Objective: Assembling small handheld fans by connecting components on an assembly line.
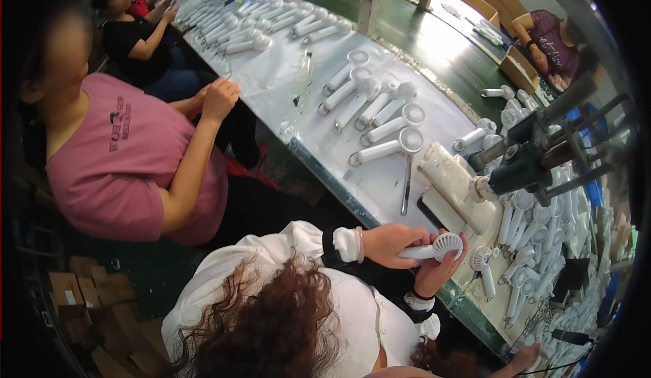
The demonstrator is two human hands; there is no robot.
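Observation:
A white handheld fan (447, 245) with a round slatted head is held low over the table's near edge. My left hand (390, 244) is closed around its handle. My right hand (436, 275) grips the fan's head from below and the right side, so part of the head is covered by fingers. Just right of my right hand, another white fan (484, 274) lies on the table. Beyond my hands is a flat dark-edged object like a phone (442, 208), beside a slim pen-like tool (406, 187).
Several white fans (386, 128) lie in a row across the table (319, 137). A dark metal press (519, 168) on a pale base stands to the right, with piled fans (525, 242). A person in pink (139, 154) sits left; another's hand (525, 357) reaches in lower right.

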